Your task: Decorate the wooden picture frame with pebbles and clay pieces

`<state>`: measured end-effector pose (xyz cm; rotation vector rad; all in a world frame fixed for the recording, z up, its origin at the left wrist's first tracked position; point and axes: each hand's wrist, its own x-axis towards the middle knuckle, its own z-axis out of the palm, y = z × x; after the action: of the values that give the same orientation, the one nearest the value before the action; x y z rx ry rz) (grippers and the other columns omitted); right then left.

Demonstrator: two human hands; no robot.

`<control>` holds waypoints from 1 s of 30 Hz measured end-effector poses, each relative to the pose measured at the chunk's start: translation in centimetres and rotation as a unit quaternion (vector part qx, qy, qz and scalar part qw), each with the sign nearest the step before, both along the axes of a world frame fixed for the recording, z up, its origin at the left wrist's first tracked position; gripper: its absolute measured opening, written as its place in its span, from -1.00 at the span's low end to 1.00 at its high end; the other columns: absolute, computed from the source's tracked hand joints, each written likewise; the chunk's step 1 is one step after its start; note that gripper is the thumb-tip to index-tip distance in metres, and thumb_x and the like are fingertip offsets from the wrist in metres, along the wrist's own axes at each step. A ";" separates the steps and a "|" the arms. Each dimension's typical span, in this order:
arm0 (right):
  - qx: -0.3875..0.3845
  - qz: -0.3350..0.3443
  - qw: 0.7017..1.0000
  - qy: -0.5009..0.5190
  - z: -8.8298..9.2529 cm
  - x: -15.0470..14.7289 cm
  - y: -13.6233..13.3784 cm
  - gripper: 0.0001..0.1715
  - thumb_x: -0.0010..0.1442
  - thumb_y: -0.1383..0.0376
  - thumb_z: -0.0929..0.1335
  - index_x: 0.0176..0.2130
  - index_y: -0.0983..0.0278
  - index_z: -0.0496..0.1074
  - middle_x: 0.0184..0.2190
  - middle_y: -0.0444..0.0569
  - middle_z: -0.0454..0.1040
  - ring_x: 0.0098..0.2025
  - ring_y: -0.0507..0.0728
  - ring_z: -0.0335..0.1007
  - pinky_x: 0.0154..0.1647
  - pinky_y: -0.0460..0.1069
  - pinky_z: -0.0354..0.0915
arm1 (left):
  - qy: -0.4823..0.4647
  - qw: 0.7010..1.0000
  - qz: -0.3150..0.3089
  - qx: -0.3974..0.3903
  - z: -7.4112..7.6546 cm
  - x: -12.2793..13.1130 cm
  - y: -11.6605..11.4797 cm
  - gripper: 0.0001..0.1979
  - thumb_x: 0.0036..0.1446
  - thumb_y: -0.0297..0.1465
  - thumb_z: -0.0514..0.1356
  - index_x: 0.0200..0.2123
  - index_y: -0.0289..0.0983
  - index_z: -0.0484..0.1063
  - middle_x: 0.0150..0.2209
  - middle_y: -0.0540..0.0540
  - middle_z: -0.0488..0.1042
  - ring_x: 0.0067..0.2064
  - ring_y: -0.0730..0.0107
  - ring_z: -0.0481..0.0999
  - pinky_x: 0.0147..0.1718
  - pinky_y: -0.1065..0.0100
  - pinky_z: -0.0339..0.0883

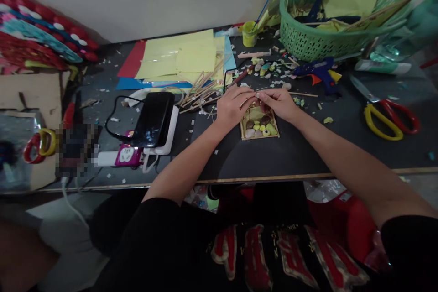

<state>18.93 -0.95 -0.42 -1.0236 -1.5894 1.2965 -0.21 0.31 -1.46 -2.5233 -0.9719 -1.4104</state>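
Both hands meet above the far part of a small stick-framed picture (260, 121) lying on the dark table. Pebbles (263, 127), some painted yellow-green, some brown or pale, fill its near part. The fingers of my left hand (234, 102) are closed, their tips at a tiny whitish piece (258, 95). My right hand (278, 102) pinches at the same spot from the right. What exactly the fingertips hold is too small to name. My hands hide the top of the picture.
A blue glue gun (318, 72) and large scissors (385, 112) lie to the right, with a green basket (294, 32) behind. Wooden sticks (201, 89), coloured paper (178, 57) and a yellow paint pot (249, 35) lie beyond. A phone (153, 116) with cables rests on the left.
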 end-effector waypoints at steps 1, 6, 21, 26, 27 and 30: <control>-0.001 0.003 1.000 0.003 0.0 0.1 0.0 -0.38 0.07 -0.23 0.37 -0.40 0.27 0.50 -0.61 -0.17 0.37 -0.61 -0.06 0.22 -0.57 -0.09 0.13 | -0.007 1.000 -0.005 0.002 0.0 0.0 0.0 -0.78 0.29 -0.25 0.17 -0.21 -0.22 0.56 -0.23 -0.03 0.63 -0.16 0.44 0.59 -0.09 0.33 0.43; -0.001 0.044 0.999 -0.010 0.1 0.5 0.2 -0.36 0.06 -0.24 0.37 -0.45 0.28 0.51 -0.58 -0.11 0.45 -0.58 -0.04 0.29 -0.50 -0.07 0.20 | 0.023 0.999 -0.048 -0.013 -0.7 -0.1 0.6 -0.73 0.31 -0.25 0.14 0.01 -0.15 0.49 0.02 -0.09 0.56 0.02 0.38 0.54 0.04 0.24 0.40; -0.020 0.031 0.999 0.040 -0.2 1.3 -0.4 -0.60 0.08 -0.05 0.46 -0.38 0.23 0.61 -0.46 -0.12 0.53 -0.44 -0.02 0.34 -0.32 -0.07 0.27 | -0.035 0.995 -0.094 0.008 -0.5 0.3 0.9 -0.74 0.23 -0.23 0.22 -0.06 -0.15 0.57 -0.17 -0.03 0.64 -0.12 0.39 0.52 -0.09 0.30 0.44; -0.002 0.014 0.999 0.031 -0.1 1.0 -0.3 -0.62 0.09 -0.01 0.47 -0.38 0.27 0.59 -0.48 -0.11 0.51 -0.45 -0.02 0.32 -0.31 -0.06 0.26 | -0.023 0.992 -0.125 0.009 -0.7 0.4 0.8 -0.67 0.27 -0.35 0.19 0.10 -0.14 0.46 -0.15 -0.02 0.64 -0.16 0.44 0.53 -0.16 0.36 0.46; -0.001 0.009 1.000 0.028 0.0 1.0 -0.2 -0.61 0.09 -0.01 0.47 -0.38 0.28 0.59 -0.49 -0.11 0.50 -0.45 -0.01 0.31 -0.31 -0.05 0.27 | -0.028 0.991 -0.133 -0.008 -0.8 0.3 0.9 -0.66 0.29 -0.36 0.17 0.12 -0.12 0.44 -0.18 -0.01 0.64 -0.18 0.46 0.54 -0.19 0.38 0.46; -0.015 0.006 0.999 0.028 -0.1 0.9 0.1 -0.59 0.04 -0.01 0.49 -0.30 0.29 0.59 -0.44 -0.09 0.52 -0.43 0.00 0.33 -0.24 0.00 0.31 | -0.041 0.989 -0.131 -0.045 -0.9 0.2 1.0 -0.69 0.31 -0.38 0.15 0.09 -0.07 0.47 -0.21 0.00 0.64 -0.19 0.49 0.56 -0.20 0.38 0.45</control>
<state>19.80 -0.85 -0.49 -0.9884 -1.5410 1.3489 0.01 1.36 -2.38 -2.7631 -0.7504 -1.5844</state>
